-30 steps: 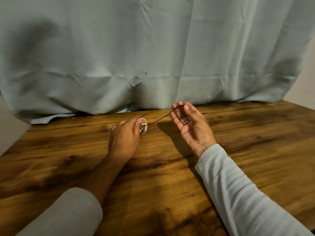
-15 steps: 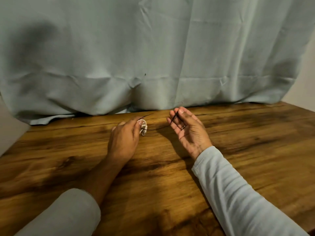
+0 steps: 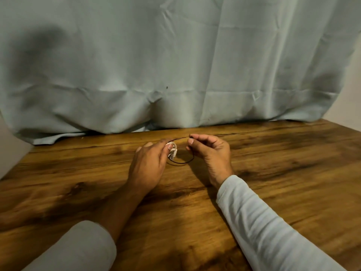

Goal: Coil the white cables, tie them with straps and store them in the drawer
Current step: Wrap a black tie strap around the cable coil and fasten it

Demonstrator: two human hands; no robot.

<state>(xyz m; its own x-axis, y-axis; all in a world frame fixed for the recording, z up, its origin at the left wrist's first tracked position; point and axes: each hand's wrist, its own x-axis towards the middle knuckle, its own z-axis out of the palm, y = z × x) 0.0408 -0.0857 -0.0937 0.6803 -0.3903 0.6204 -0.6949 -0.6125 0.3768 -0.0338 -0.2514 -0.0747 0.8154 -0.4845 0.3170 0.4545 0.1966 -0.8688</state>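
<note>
- A brown wooden counter (image 3: 273,163) fills the lower part of the view, and a pale blue-grey cloth (image 3: 175,65) hangs behind it and lies on its far edge.
- The left hand (image 3: 150,163) rests low on the wood, and its fingers pinch a small white cable (image 3: 172,151) wound into a tiny bundle.
- The bundle sits at the left fingertips, near the middle of the counter and close to the cloth.
- Its long side runs up and down in the view, with the lower end just above the wood.
- The right hand (image 3: 213,151) is just beside it, with fingers curled and pinching a thin dark strap (image 3: 181,163).
- The strap curves in a loop under the bundle, from left to right, and another bit arcs over the top to the right fingertips.
- The far edge is near the hands; the left edge and the right corner are well apart from them.
- Wide bare wood shows on both sides and toward the person's pale sleeves (image 3: 273,231).
</note>
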